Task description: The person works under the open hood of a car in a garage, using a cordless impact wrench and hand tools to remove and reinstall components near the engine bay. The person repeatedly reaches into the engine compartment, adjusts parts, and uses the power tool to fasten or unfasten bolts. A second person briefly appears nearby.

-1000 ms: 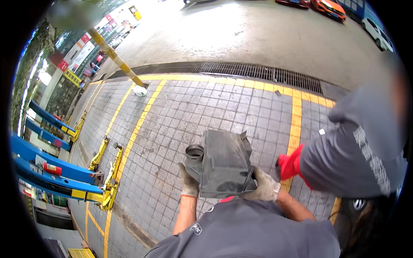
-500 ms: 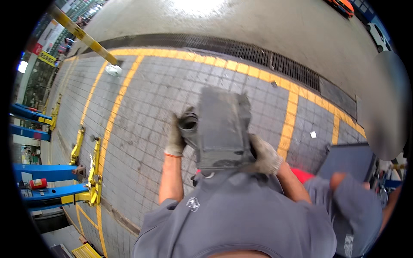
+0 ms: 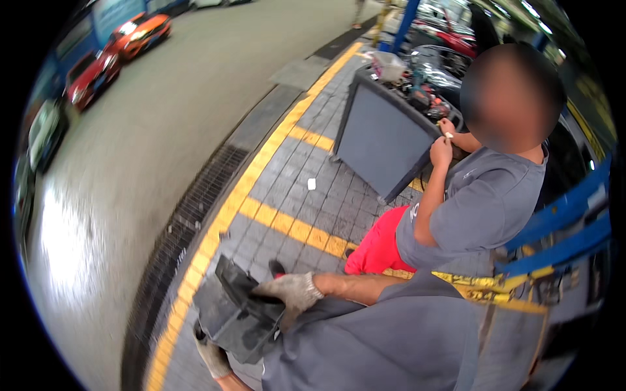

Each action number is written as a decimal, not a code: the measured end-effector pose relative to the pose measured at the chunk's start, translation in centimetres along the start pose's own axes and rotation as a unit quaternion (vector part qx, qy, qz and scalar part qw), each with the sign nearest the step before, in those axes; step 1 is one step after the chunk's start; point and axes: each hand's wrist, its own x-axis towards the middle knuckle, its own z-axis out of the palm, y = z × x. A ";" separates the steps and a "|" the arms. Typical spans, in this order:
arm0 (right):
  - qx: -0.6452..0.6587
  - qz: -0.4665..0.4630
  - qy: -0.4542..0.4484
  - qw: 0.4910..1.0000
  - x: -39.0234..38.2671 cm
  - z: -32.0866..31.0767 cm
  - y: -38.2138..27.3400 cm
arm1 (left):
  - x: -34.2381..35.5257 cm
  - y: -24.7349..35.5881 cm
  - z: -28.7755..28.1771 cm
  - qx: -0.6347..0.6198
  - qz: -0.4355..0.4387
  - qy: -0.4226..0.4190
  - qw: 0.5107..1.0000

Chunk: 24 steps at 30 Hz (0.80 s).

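Note:
A dusty black plastic air filter housing [image 3: 236,320], boxy with ribbed walls, is held low in front of my body at the lower left of the view. My right hand [image 3: 295,295], in a grey-white knit glove, grips its upper right side with the fingers hooked over an edge. Below and to the left of the housing, my gloved left hand [image 3: 212,355] supports the other side. Its fingers are partly hidden behind the housing.
A co-worker in a grey shirt [image 3: 486,195] and red trousers stands on my right, hands raised together. Beside them is a dark tool cart [image 3: 385,133] loaded with tools. Floor grating [image 3: 195,215] and a yellow line [image 3: 261,163] run past; parked cars [image 3: 139,34] stand far left. Blue-and-yellow lift arms [image 3: 554,215] are at right.
My view has swung to the right, bringing the co-worker and tool cart into sight. The housing stays in both hands and now sits lower and further left in view, tilted.

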 end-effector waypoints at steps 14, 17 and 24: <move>0.033 0.112 0.134 0.984 12.4 -20.2 6.0 | 33.0 2.4 11.1 0.105 -0.030 -0.087 0.990; 0.042 0.103 0.177 0.978 15.1 -23.9 9.2 | 40.2 2.3 15.8 0.126 -0.033 -0.119 0.984; 0.095 0.193 0.289 0.933 18.0 -36.6 14.7 | 58.5 3.8 28.0 0.147 -0.033 -0.269 0.951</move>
